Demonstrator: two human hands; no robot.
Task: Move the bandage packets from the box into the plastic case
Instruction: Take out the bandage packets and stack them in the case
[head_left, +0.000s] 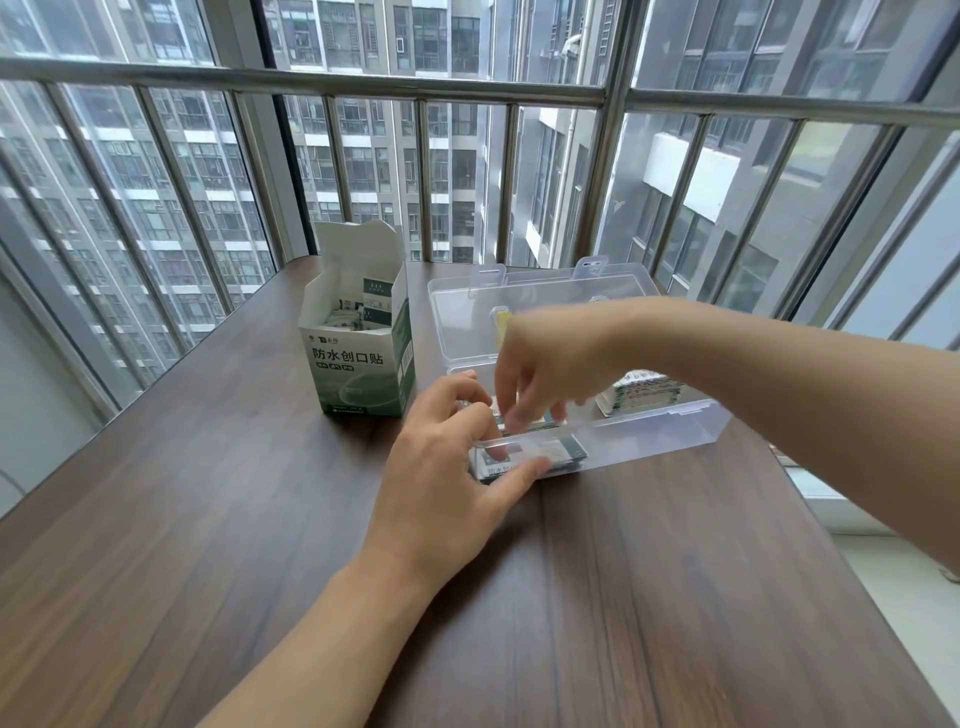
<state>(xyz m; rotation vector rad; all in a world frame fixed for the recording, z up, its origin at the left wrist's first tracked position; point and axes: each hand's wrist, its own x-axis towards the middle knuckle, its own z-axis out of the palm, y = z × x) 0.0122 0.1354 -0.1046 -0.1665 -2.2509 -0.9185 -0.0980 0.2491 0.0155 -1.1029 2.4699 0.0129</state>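
A green and white bandage box (358, 358) stands open on the wooden table, with several packets (345, 318) showing inside. To its right lies the clear plastic case (649, 436) with its lid (540, 306) folded back. A stack of packets (641, 397) sits in the case's right end. At the left end, my left hand (447, 467) grips the case's front wall over a pile of packets (550, 452). My right hand (540, 374) reaches down into the case, its fingertips on those packets; whether it pinches one is hidden.
The dark wooden table (260, 545) runs up to a metal railing (415, 88) and windows at the back. Its right edge drops off just past the case. A yellow item (501, 322) lies seen through the lid.
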